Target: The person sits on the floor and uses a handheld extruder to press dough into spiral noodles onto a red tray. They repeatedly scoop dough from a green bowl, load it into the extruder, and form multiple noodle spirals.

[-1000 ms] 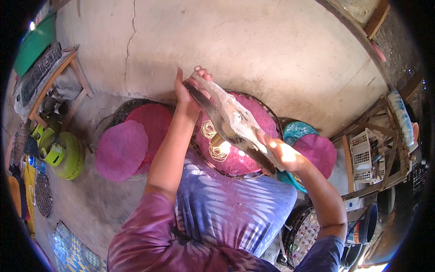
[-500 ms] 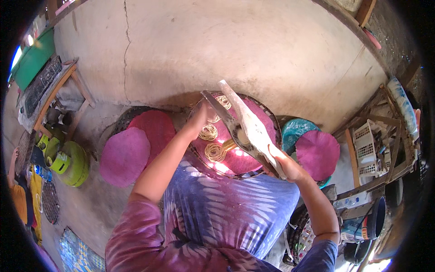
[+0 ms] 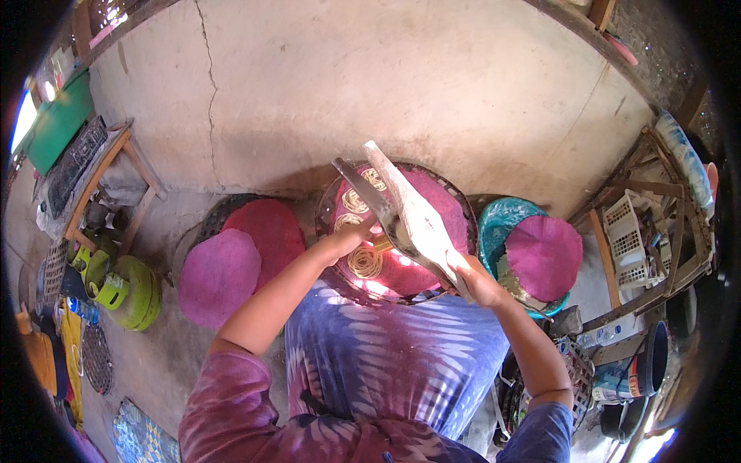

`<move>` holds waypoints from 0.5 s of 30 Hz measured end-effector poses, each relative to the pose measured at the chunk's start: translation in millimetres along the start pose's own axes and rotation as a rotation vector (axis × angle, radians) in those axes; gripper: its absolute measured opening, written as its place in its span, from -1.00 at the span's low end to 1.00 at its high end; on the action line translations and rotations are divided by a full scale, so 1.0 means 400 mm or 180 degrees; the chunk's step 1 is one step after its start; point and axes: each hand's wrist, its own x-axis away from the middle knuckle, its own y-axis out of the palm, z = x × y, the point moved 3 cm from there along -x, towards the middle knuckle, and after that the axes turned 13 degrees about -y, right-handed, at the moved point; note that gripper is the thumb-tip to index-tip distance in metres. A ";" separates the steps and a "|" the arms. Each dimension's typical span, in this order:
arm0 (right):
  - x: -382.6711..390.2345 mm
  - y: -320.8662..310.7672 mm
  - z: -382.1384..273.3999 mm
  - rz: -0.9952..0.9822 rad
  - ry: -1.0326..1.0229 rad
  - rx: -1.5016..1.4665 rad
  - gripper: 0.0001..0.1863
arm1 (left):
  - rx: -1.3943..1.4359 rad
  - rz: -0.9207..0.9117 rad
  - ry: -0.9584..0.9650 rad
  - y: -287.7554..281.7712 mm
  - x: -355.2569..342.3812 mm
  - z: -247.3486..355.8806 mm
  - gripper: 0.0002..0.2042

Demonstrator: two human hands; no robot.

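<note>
My right hand (image 3: 475, 282) grips the lower end of a long wooden tool (image 3: 417, 220), crusted white on one bar, with a dark second bar and a brass cylinder (image 3: 382, 243) underneath. My left hand (image 3: 347, 239) is beside that cylinder, low over the tray, fingers curled and partly hidden under the dark bar; what they hold I cannot make out. Beneath both hands is a round woven tray (image 3: 463, 197) lined with magenta cloth (image 3: 441, 193), bearing several pale coils of fine strands (image 3: 364, 262) down its left side. My patterned skirt lies just below the tray.
Magenta cloths (image 3: 216, 278) cover a tray at left, near a green gas cylinder (image 3: 131, 301) and wooden bench (image 3: 123, 143). A turquoise tub (image 3: 490, 224) with a magenta cloth stands at right, beside a wooden rack (image 3: 679, 231). The cracked wall (image 3: 370, 77) stands close behind.
My left hand has left the tool's upper end and moved down to beside the brass cylinder. The tool has shifted and more coils show. My right hand still grips its lower end.
</note>
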 end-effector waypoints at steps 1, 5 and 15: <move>0.000 -0.002 0.003 0.0069 0.0007 0.0075 -0.59 | -0.0011 0.0083 0.0048 0.000 -0.012 -0.017 -0.38; 0.004 -0.015 0.006 0.0090 -0.0147 -0.0033 -0.56 | 0.0321 -0.0210 0.0271 -0.008 -0.063 -0.075 -0.41; 0.065 -0.035 -0.037 0.0269 -0.0266 0.0184 -0.36 | -0.3650 0.2274 0.1742 0.021 0.181 -0.048 -0.53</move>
